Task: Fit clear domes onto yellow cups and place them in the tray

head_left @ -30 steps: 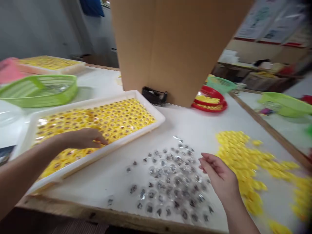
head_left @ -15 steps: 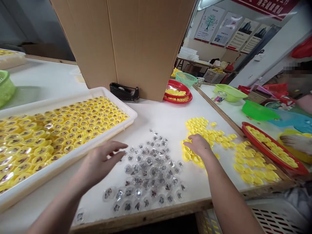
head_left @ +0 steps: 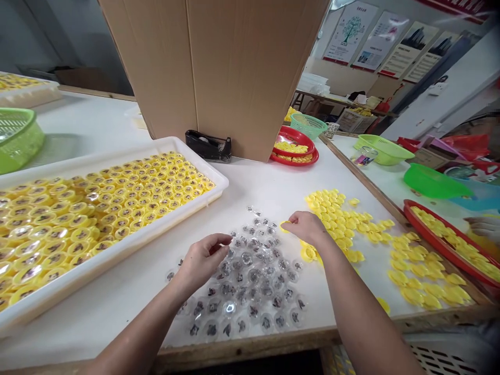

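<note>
**Right-hand rim pinch on a yellow piece, left hand above the clear discs**

At the centre right of the frame, my right hand [head_left: 308, 229] pinches a small, shallow, round yellow piece [head_left: 285, 226] between thumb and fingertips, clear of the yellow heap [head_left: 332, 213] of similar pieces just behind it. At the centre, my left hand [head_left: 205, 258] hangs over a spread of round, transparent plastic discs [head_left: 253, 276] with dark printed figures; its thumb and forefinger stand a narrow gap apart, and from my distant seat I cannot tell whether a disc lies between them. The discs fill the lower middle of the frame, some overlapping, on a white tabletop [head_left: 265, 182]. At the left, a white rectangular plastic tray [head_left: 219, 181] holds packed rows of yellow rounds with dark pictures [head_left: 144, 192] under a glossy top.

Points of technique, in my judgement: a light grip on the rim suits the yellow piece, since it looks thin enough to bend, and leaves its face uncovered. Overlapping discs are likely to cling or slide together, so I favour single ones at the margin of the spread, lifted by the edge to avoid smudging the print. Both wrists are best carried a little above the discs, lest a sleeve-less forearm sweep them toward the table's wooden front edge [head_left: 242, 350].
</note>
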The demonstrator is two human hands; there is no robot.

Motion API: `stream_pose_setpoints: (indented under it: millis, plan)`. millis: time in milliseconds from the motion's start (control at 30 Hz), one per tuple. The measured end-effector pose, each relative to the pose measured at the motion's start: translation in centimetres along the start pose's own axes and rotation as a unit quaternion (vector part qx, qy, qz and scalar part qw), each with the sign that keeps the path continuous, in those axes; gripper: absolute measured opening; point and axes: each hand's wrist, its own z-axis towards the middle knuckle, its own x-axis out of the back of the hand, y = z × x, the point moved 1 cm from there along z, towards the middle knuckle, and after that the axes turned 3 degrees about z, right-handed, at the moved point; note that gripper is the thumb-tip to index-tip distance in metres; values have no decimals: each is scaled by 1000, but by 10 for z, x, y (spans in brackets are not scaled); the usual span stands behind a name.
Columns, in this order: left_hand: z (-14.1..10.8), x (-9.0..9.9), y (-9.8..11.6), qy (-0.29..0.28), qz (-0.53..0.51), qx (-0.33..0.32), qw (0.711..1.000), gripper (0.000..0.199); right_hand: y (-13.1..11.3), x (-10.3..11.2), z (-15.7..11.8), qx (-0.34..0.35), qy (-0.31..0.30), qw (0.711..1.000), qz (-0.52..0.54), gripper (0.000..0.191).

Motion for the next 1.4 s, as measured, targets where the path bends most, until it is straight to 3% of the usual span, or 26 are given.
stream_pose_setpoints:
  millis: [167,300,400,467,567,633,733,933,1100,1267,1400]
  plan:
    - [-2,-16,4,-30,-156,-57,986,64,-78,-13,-39,114,-29,988,96,24]
    - [-1,-16,0,0,-173,-51,984,38,-111,-29,-59,174,-55,974,131,23]
    - [1,-8,-7,14,-186,-26,982,37,-93,-32,-48,175,-68,971,149,21]
    - [3,-3,-10,-3,-196,-3,981,40,-64,-28,-32,143,-34,981,127,17]
    - [4,-1,-11,-30,-210,16,977,39,-16,-21,-6,87,11,993,76,28]
    - [5,-2,-11,-43,-219,13,975,36,6,-22,8,74,-4,996,57,37]
    - [4,-4,-11,-61,-226,12,972,34,19,-31,19,84,-37,994,57,43]
    - [1,-3,-12,-68,-273,23,959,31,11,-37,17,106,-24,988,107,17]
    - [2,-3,-12,-86,-355,31,930,27,-3,-24,-14,114,2,974,194,11]
    - [2,-8,-11,-96,-385,11,918,30,-46,-29,-53,164,-9,946,281,15]
    - [2,-9,-11,-96,-425,-2,900,38,-87,-39,-77,270,111,929,228,15]
